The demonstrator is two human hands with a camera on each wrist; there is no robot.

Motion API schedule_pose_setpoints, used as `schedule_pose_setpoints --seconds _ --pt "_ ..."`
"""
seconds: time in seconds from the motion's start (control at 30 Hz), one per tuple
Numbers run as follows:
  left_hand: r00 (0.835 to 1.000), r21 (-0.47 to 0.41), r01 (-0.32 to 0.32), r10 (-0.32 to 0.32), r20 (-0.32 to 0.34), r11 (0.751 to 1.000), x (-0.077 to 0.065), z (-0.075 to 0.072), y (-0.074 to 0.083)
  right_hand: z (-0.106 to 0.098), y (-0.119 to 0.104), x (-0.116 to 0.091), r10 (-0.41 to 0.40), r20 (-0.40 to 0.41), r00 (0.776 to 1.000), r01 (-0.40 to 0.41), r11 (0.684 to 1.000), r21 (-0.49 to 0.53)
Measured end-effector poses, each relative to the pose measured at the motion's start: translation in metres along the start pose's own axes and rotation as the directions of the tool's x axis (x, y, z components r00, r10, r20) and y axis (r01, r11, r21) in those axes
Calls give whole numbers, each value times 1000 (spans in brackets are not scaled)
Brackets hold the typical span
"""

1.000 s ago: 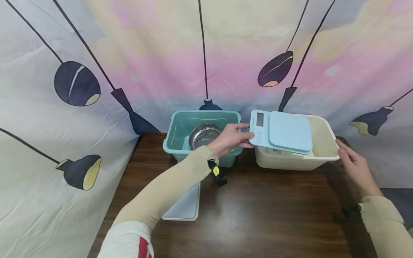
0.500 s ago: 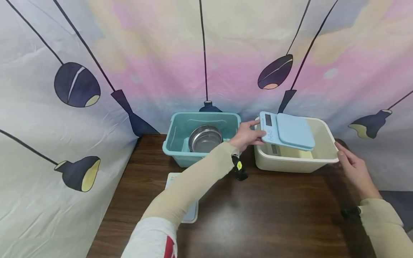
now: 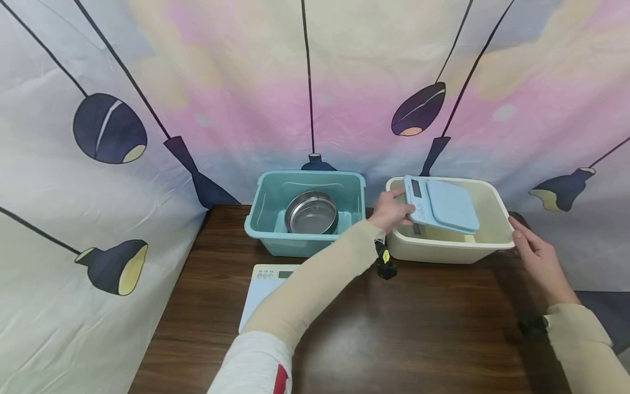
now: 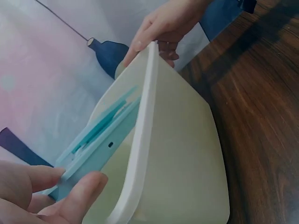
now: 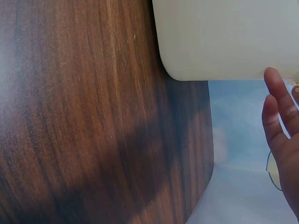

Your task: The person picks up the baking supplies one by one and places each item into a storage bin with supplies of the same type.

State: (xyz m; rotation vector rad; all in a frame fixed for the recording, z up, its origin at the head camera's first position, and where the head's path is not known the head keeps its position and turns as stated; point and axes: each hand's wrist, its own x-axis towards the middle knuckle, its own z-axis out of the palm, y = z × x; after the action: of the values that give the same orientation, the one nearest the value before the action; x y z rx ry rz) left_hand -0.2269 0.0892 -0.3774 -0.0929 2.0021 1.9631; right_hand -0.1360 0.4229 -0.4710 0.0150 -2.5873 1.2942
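Note:
In the head view my left hand (image 3: 391, 212) pinches the left end of a light blue kitchen scale (image 3: 451, 203), thumb and fingers on opposite faces. The scale is tilted, its right end lower, within the mouth of a cream plastic bin (image 3: 438, 251). Seen from the left wrist, the edge of the scale (image 4: 100, 151) slopes down past the bin's rim (image 4: 148, 102). My right hand (image 3: 538, 254) holds the bin's right end by the rim. Beneath the blue scale, a dark display (image 3: 417, 229) shows inside the bin, on something mostly hidden.
A teal bin (image 3: 261, 219) holding a round metal tin (image 3: 312, 213) stands left of the cream one. Nearer me, a white and pale blue kitchen scale (image 3: 258, 290) lies on the dark wooden table (image 3: 418, 328), partly covered by my left arm. A printed cloth hangs behind.
My left hand has moved right with the blue scale, bringing it from above the cream bin's left side further over and lower into its mouth. The right hand has stayed on the rim.

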Motion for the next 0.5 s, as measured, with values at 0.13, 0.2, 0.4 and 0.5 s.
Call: schedule_pose_setpoints --seconds 0.13,0.2,0.4,0.5 --pt "1000 100 -6 7 -16 995 -3 4 -2 0 -1 -1 -2 -1 1000 2 1000 7" --pt "1000 162 -12 15 -23 987 -3 6 -3 0 -1 -1 0 -2 1000 0 1000 4" --pt "1000 288 -6 12 -18 958 2 10 -9 1 -2 1 8 -10 1000 -9 1000 -11" --pt "1000 326 -2 5 -10 945 5 12 -12 1 -2 1 13 -7 1000 -13 1000 -14"
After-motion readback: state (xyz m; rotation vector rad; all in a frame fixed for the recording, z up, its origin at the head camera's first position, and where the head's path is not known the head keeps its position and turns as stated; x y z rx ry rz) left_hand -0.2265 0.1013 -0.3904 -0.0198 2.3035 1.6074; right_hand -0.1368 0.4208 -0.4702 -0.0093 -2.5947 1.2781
